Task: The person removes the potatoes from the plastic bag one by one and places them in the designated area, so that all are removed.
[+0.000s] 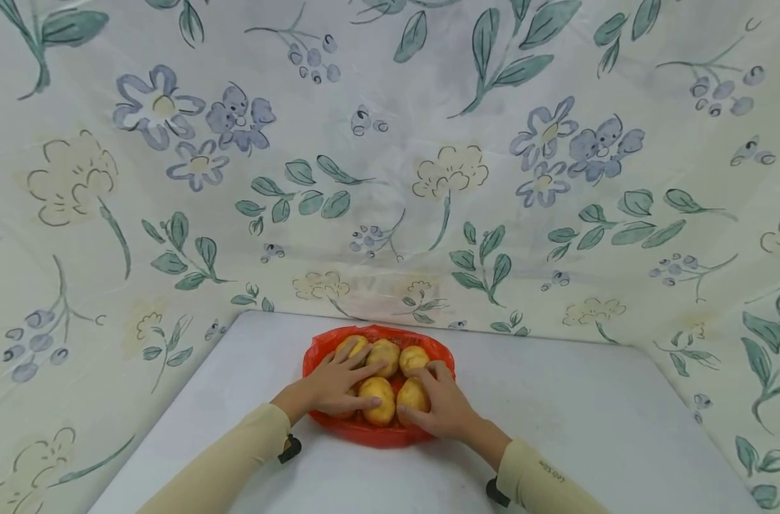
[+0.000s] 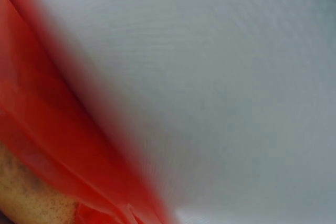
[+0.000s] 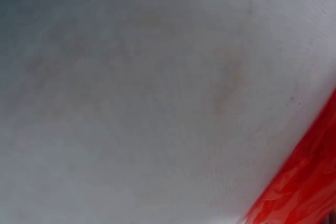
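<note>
Several yellow potatoes (image 1: pixel 383 358) lie in a red plastic bag (image 1: pixel 378 437) whose edge is spread into an oval rim. My left hand (image 1: pixel 330 385) rests over the potatoes on the left with fingers straight and spread, its thumb on a front potato (image 1: pixel 377 410); one more potato is mostly hidden beneath it. On the right, my right hand (image 1: pixel 449 405) grips the front right potato (image 1: pixel 411 397), bent fingers at its far side and thumb across its near side. The left wrist view catches a speckled potato (image 2: pixel 31 195) behind red plastic; neither wrist view shows fingers clearly.
The bag stands on a white table (image 1: pixel 556 407), toward its far edge. Behind and at both sides hangs a white floral sheet (image 1: pixel 390 235). Black wrist bands (image 1: pixel 290 449) sit under both sleeves.
</note>
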{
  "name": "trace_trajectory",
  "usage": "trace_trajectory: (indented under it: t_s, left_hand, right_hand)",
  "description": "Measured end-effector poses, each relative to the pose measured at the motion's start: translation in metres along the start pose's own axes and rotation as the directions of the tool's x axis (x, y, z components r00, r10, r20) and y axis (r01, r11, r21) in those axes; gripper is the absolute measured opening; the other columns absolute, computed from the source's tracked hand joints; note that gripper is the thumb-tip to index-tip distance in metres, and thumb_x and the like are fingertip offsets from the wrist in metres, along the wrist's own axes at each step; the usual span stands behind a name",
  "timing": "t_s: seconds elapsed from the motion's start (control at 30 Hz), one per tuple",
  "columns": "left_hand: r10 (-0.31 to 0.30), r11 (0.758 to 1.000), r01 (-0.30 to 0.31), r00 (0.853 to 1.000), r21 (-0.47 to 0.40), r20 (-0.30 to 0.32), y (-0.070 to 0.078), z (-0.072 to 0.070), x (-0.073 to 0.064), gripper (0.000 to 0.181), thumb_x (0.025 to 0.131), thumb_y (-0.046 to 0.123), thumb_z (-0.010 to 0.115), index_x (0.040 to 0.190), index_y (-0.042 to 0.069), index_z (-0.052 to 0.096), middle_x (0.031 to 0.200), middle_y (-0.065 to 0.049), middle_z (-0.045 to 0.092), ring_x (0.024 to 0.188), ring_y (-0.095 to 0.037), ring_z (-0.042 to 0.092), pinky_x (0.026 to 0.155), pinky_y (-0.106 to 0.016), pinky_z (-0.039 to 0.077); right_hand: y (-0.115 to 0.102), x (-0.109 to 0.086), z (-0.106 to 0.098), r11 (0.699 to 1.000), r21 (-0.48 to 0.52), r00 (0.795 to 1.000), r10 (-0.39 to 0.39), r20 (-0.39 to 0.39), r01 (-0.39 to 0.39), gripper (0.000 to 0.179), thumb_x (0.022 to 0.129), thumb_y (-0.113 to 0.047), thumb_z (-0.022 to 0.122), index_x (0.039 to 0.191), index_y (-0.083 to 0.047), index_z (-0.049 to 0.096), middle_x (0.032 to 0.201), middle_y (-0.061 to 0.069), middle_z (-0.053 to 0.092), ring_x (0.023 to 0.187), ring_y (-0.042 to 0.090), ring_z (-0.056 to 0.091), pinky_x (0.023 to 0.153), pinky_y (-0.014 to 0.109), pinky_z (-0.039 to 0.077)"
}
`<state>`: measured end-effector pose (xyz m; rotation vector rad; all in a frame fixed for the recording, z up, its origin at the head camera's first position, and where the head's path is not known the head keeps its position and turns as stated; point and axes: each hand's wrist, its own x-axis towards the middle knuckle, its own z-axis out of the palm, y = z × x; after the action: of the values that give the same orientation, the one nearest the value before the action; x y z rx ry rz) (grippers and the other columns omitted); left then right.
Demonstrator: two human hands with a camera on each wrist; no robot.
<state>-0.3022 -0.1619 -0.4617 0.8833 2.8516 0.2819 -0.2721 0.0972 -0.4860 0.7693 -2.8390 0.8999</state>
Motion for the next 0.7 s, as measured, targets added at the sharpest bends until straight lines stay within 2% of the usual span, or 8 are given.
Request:
trace_trajectory:
  t_s: [0.2, 0.53, 0.7]
  left_hand:
    - [0.009, 1.0, -0.009, 1.0, 0.001, -0.008, 0.0002, -0.0022, 0.0012, 0.076, 0.089, 0.076, 0.042, 0.154, 0.037, 0.032, 0.167, -0.008, 0.015, 0.153, -0.039, -0.001, 0.117, -0.068, 0.014]
    - [0.011, 1.0, -0.011, 1.0, 0.001, -0.006, -0.001, 0.0018, -0.0008, 0.075, 0.09, 0.076, 0.041, 0.154, 0.037, 0.032, 0.167, -0.008, 0.015, 0.153, -0.04, -0.001, 0.116, -0.068, 0.015]
    - [0.01, 1.0, -0.01, 1.0, 0.002, -0.005, -0.0016, 0.0015, -0.0008, 0.075, 0.09, 0.076, 0.041, 0.154, 0.037, 0.032, 0.167, -0.008, 0.014, 0.153, -0.04, -0.001, 0.117, -0.068, 0.015]
  right_hand:
    - [-0.0001, 0.0015, -0.0033, 0.998, 0.047, 0.999, 0.036, 0.018, -0.037, 0.059, 0.084, -0.049, 0.071, 0.131, -0.016, 0.058, 0.121, 0.004, 0.047, 0.112, 0.02, 0.048, 0.09, 0.04, 0.054]
    - [0.0014, 0.0006, -0.0019, 0.995, 0.092, 0.999, 0.032, 0.042, -0.036, 0.061, 0.083, -0.05, 0.072, 0.131, -0.013, 0.058, 0.12, 0.006, 0.05, 0.111, 0.022, 0.049, 0.091, 0.043, 0.053]
    - [0.003, 0.0016, -0.0006, 0.994, 0.097, 0.997, 0.049, 0.062, -0.055, 0.061, 0.083, -0.052, 0.071, 0.131, -0.016, 0.058, 0.122, 0.005, 0.05, 0.112, 0.021, 0.05, 0.093, 0.044, 0.053]
